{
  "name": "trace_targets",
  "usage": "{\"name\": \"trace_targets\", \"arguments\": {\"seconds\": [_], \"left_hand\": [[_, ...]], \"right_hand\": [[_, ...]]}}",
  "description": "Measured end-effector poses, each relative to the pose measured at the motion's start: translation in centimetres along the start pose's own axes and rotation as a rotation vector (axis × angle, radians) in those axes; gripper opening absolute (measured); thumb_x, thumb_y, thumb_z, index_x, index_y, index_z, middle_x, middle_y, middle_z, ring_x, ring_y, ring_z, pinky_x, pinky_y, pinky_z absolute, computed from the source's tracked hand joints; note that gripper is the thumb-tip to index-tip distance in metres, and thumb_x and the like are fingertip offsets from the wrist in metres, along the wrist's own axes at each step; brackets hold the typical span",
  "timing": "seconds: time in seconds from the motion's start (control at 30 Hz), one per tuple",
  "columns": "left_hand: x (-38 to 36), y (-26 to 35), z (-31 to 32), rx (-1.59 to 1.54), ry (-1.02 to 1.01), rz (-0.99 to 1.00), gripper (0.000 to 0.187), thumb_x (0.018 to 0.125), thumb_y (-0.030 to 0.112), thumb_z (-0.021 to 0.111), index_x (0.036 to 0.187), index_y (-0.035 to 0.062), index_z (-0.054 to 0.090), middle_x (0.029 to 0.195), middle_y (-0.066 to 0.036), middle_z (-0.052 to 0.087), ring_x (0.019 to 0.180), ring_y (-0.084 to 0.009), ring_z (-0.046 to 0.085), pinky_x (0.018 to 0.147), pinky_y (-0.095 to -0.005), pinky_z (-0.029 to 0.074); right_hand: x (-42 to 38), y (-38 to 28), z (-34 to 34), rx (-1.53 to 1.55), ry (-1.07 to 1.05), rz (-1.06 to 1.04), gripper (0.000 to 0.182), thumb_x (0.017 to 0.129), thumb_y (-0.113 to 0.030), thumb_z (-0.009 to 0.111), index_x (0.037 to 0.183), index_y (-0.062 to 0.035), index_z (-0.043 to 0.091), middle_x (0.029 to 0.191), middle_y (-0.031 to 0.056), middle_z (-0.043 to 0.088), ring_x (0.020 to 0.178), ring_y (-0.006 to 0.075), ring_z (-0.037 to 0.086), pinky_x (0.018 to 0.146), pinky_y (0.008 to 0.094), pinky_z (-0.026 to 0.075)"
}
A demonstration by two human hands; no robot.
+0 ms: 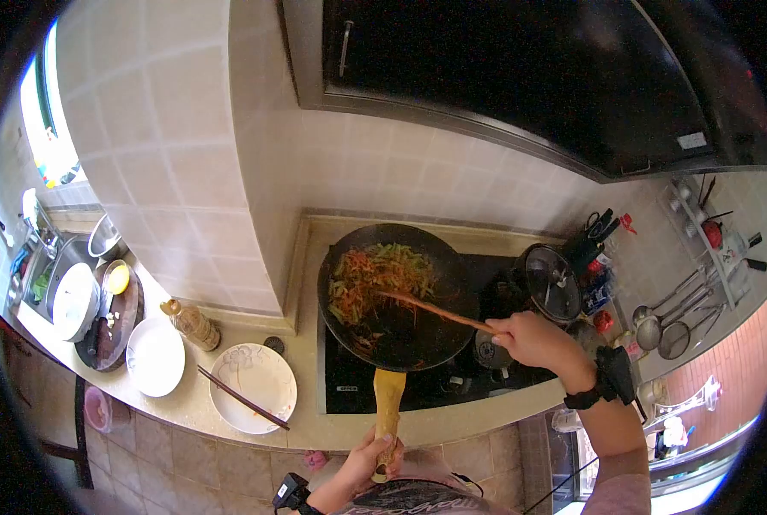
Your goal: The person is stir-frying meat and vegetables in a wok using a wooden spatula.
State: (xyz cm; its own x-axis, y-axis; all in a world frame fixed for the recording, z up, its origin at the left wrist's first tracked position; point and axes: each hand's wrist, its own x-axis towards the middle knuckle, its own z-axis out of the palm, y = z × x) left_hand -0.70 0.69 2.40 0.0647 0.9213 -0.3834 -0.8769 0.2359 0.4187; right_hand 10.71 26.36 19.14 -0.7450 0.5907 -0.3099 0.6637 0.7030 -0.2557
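A black wok (448, 283) stands on the stovetop, with shredded orange and green vegetables (381, 268) gathered mostly in its far left part. My left hand (369, 462) is closed round the end of the wok's yellow wooden handle (388, 396), close to my body. From the right, my right hand (527, 340) grips a wooden spatula (439, 311). The spatula slants over the wok's near right rim, and its tip reaches into the vegetables, which partly hide it.
Left of the stove (342, 396), a white plate (259, 396) carries brown chopsticks (244, 398). Beyond it are a bottle (193, 326), another plate (156, 359) and a cutting board (124, 330). A dark lidded pot (551, 281) sits right of the wok; ladles and strainers (673, 330) hang farther right.
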Motion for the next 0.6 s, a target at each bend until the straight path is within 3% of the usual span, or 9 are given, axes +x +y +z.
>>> {"name": "trace_targets", "arguments": {"seconds": [0.17,0.37,0.43,0.5,0.57,0.6], "left_hand": [[0.2,-0.2,-0.2,-0.05,-0.01,-0.003,0.033,0.09,0.018,0.037,0.121,0.0109,0.028,0.071,-0.009,0.045,0.049,-0.015,0.042,0.046,-0.0276,0.038],[-0.1,0.4,0.4,-0.039,0.002,0.004,0.032,0.089,0.018,0.039,0.119,0.0111,0.03,0.07,-0.008,0.045,0.049,-0.0152,0.043,0.044,-0.0279,0.038],[-0.1,0.2,0.5,-0.02,0.007,0.015,0.031,0.088,0.018,0.039,0.118,0.0111,0.031,0.069,-0.008,0.045,0.048,-0.0152,0.043,0.044,-0.0281,0.038],[-0.2,0.0,0.4,0.01,0.016,0.024,0.031,0.088,0.018,0.039,0.117,0.0112,0.032,0.068,-0.008,0.045,0.048,-0.0152,0.043,0.044,-0.0283,0.038],[0.0,-0.1,0.2,-0.02,-0.004,0.029,0.027,0.088,0.018,0.04,0.113,0.0098,0.033,0.068,-0.008,0.045,0.048,-0.0152,0.043,0.044,-0.0282,0.038],[0.1,-0.2,0.0,-0.036,-0.015,0.033,0.025,0.088,0.018,0.04,0.111,0.0091,0.034,0.068,-0.008,0.045,0.048,-0.0152,0.043,0.044,-0.0282,0.038]], "right_hand": [[2.3,-0.9,1.3,-0.089,0.098,-0.05,0.032,0.079,-0.017,0.053,0.108,-0.0046,0.055,0.084,0.0213,0.058,0.072,0.0369,0.056,0.063,0.042,0.045],[-0.5,-3.3,0.4,-0.342,-0.082,-0.095,0.027,0.078,-0.016,0.051,0.101,-0.0035,0.054,0.077,0.0189,0.057,0.071,0.0358,0.057,0.062,0.0438,0.046],[-1.6,-2.9,-2.3,-0.373,-0.176,-0.099,0.026,0.077,-0.014,0.05,0.102,-0.0103,0.056,0.071,0.0171,0.059,0.069,0.0346,0.058,0.059,0.0419,0.046],[-1.5,0.6,-4.3,-0.289,-0.111,-0.282,0.028,0.08,-0.015,0.048,0.107,-0.0159,0.056,0.065,0.0131,0.059,0.058,0.0278,0.059,0.051,0.0361,0.047],[-1.9,-0.8,-7.9,0.021,-0.27,0.332,0.029,0.084,-0.02,0.046,0.111,-0.0127,0.054,0.062,0.0088,0.059,0.047,0.0176,0.056,0.043,0.0286,0.045],[-1.8,-0.1,-8.4,0.046,-0.259,0.348,0.028,0.085,-0.021,0.045,0.109,-0.0098,0.055,0.061,0.0075,0.058,0.046,0.015,0.054,0.042,0.0272,0.045]]}}
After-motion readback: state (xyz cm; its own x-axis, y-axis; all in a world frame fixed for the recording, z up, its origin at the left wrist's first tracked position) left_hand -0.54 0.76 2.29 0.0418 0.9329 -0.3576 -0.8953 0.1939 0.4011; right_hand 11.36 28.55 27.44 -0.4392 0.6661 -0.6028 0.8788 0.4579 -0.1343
